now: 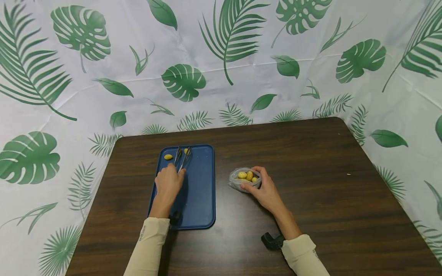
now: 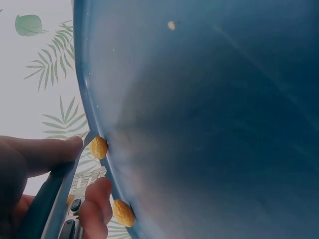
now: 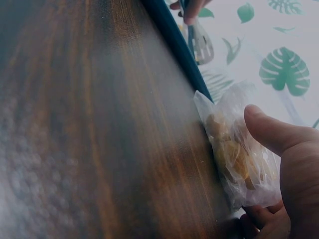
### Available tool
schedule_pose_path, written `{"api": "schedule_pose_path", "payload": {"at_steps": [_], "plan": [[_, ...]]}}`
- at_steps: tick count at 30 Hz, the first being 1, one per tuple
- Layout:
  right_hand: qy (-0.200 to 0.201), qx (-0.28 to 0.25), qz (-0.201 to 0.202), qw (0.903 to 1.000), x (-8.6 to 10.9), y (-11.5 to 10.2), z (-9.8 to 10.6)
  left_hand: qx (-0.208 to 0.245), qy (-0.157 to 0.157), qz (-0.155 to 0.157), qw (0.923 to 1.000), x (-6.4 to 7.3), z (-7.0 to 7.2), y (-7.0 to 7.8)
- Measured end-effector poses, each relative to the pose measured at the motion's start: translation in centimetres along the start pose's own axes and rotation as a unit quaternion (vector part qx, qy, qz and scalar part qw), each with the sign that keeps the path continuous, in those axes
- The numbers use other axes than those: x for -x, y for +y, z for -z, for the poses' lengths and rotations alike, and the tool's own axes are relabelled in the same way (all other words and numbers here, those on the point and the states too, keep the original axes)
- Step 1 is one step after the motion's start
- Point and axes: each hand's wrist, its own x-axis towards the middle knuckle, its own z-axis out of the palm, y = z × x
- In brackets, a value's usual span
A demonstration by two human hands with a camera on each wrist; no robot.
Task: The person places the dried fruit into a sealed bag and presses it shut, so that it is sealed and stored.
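Over the far left part of a blue tray, my left hand holds a pair of metal tongs, their two arms spread and pointing to the far rim. Two small, yellow, wrinkled oval pieces lie near that rim: one piece left of the tongs, the other piece overlapped by the tongs' right tip. My right hand grips a clear plastic bag by its side, thumb in front and fingers behind. Several similar yellow pieces show through the bag's open mouth.
The dark wooden table carries the tray at left and the bag to its right. A leaf-printed white cloth hangs behind the table. A black wrist device sits at my right wrist. One tiny pale crumb lies on the tray.
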Motion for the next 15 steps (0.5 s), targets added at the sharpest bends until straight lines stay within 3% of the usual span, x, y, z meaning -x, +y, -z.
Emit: {"api": "schedule_pose_path", "payload": {"at_steps": [15], "plan": [[0.001,0.001,-0.005,1.0,0.12,-0.1,0.09,-0.003,0.001,-0.013,0.9999,-0.5,-0.38,0.38]]}}
